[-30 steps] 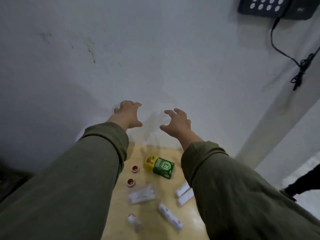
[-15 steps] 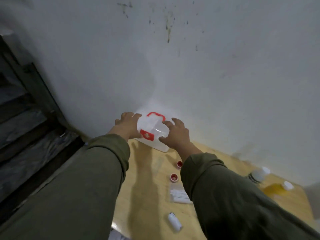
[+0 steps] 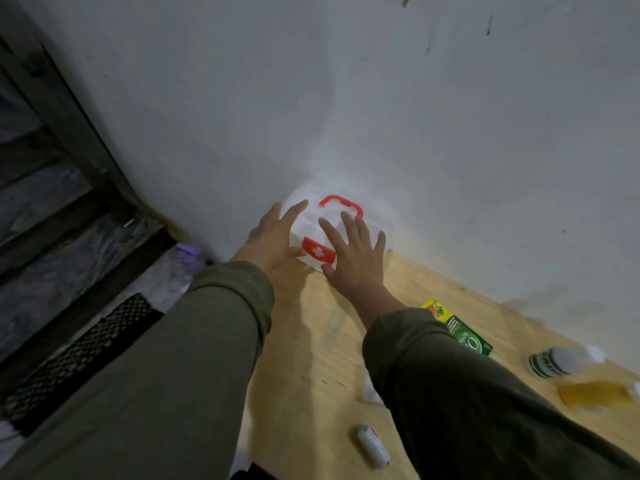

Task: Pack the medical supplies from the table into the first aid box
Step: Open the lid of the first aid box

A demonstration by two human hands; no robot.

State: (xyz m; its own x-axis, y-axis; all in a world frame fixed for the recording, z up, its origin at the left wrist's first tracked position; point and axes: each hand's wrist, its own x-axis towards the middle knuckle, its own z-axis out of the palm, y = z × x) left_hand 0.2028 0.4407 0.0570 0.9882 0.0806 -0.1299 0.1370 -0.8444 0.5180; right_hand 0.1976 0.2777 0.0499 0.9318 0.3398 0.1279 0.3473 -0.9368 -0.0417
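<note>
A clear plastic first aid box (image 3: 311, 221) with a red handle and a red clasp bearing a white cross stands against the wall at the far end of the wooden table (image 3: 304, 341). Its lid is closed. My left hand (image 3: 277, 237) lies flat against the box's left side, fingers apart. My right hand (image 3: 353, 251) rests spread on its lid and front right. On the table lie a green and yellow carton (image 3: 464, 336), a white bottle (image 3: 557, 362), a yellow bottle (image 3: 592, 394), a small white tube (image 3: 372, 446) and a white packet (image 3: 370, 393) half hidden by my right sleeve.
A white wall rises right behind the box. Left of the table a dark wooden frame (image 3: 62, 109) and a black mesh panel (image 3: 76, 355) stand lower down. Something purple (image 3: 188, 252) lies by the table's far left corner.
My view swung left and down, bringing the first aid box into sight. Both hands came down from mid-air onto the box, then flattened and spread out on it.
</note>
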